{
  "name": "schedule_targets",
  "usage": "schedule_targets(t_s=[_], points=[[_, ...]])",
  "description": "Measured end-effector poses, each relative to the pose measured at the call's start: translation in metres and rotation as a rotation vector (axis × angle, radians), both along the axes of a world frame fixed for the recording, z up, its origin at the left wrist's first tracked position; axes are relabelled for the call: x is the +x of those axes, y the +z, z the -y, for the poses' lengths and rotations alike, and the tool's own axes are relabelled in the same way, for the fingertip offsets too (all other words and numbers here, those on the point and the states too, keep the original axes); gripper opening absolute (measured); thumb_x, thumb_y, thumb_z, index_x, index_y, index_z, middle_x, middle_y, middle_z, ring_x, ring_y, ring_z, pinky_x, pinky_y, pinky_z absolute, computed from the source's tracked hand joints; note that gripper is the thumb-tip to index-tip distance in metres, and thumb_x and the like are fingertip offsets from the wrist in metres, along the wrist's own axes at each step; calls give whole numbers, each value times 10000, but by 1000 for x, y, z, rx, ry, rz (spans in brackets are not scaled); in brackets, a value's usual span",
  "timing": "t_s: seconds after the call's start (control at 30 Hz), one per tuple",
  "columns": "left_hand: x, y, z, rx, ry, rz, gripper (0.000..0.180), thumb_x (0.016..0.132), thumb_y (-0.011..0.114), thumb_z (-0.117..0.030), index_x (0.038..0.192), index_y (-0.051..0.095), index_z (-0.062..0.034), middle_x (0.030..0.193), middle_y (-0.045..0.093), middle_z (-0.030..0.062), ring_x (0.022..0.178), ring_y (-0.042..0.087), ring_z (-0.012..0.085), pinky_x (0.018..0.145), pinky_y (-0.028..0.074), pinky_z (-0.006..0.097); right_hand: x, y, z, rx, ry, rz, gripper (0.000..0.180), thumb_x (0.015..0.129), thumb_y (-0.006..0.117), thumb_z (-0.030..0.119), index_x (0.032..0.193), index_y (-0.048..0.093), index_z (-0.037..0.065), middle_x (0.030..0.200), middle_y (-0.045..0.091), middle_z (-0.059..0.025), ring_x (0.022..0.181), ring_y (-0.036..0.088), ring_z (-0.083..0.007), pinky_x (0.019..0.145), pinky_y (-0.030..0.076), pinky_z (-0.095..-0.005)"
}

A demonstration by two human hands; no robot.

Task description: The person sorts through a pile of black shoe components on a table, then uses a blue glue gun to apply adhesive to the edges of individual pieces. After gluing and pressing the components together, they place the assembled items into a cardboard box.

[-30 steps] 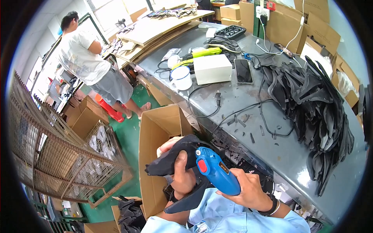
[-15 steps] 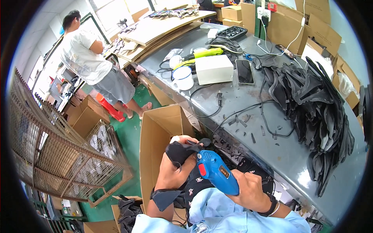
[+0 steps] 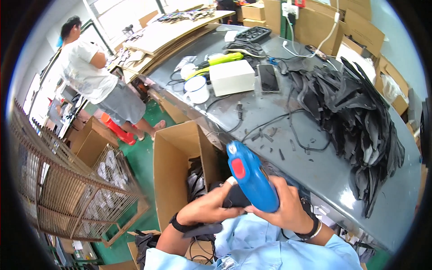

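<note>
My right hand (image 3: 288, 208) is closed around a blue handheld power tool (image 3: 252, 177) with a red button, its head pointing up and away from me. Close beside it, my left hand (image 3: 204, 207) grips a dark, soft-looking piece (image 3: 236, 197), partly hidden behind the tool. Another flap of dark material (image 3: 202, 230) hangs by my left wrist. Just beyond my hands, an open cardboard box (image 3: 173, 166) holds more black pieces (image 3: 196, 180).
A grey table (image 3: 216, 108) carries a heap of black shaped pieces (image 3: 355, 117), small scraps, cables, a phone (image 3: 268, 77), a white box (image 3: 231, 77) and a mug (image 3: 196, 89). Wire cage (image 3: 72, 189) stands at left; a person (image 3: 90, 76) stands beyond it.
The tool has turned more upright and come nearer to me. My left hand has lowered with the dark piece, which now sits behind the tool. The whole view has shifted slightly.
</note>
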State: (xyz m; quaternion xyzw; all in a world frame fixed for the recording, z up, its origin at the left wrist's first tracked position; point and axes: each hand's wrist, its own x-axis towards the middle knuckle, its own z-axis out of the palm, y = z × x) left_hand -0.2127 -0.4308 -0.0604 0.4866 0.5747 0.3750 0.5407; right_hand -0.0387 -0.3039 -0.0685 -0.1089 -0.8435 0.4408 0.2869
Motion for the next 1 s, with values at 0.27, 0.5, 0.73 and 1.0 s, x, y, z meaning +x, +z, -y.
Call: schedule_targets(t_s=[0.27, 0.5, 0.73, 1.0], points=[[38, -29, -13, 511, 548, -544, 178, 903, 566, -160, 904, 602, 14, 553, 496, 141, 480, 515, 301, 481, 402, 354, -2, 9, -22, -441, -24, 120, 588, 741, 751, 228, 1191, 437, 16, 918, 610, -124, 772, 623, -179, 705, 492, -311], [61, -39, -18, 141, 625, 590, 409, 977, 387, -362, 958, 594, -10, 835, 632, 69, 757, 592, 148, 675, 449, 266, 0, -2, -21, -591, 23, -49, 552, 750, 732, 192, 1191, 448, 20, 888, 554, -64, 781, 538, -136, 721, 457, -303], [88, -73, -18, 475, 602, 583, 1114, 663, 799, -441, 1425, 83, -54, 1386, 320, 94, 1275, 319, 201, 1020, 312, 387, -8, -4, -19, -380, -200, -74, 553, 753, 747, 220, 1176, 451, 20, 851, 587, -110, 758, 602, -187, 686, 480, -321], [59, -21, -36, 881, 1248, 714, 347, 909, 509, -285, 1172, 440, -69, 1171, 516, 108, 1108, 504, 209, 994, 363, 351, 8, -17, -7, 215, -212, 46, 696, 646, 842, 339, 1090, 464, -42, 791, 619, -164, 639, 647, -309, 564, 510, -361]])
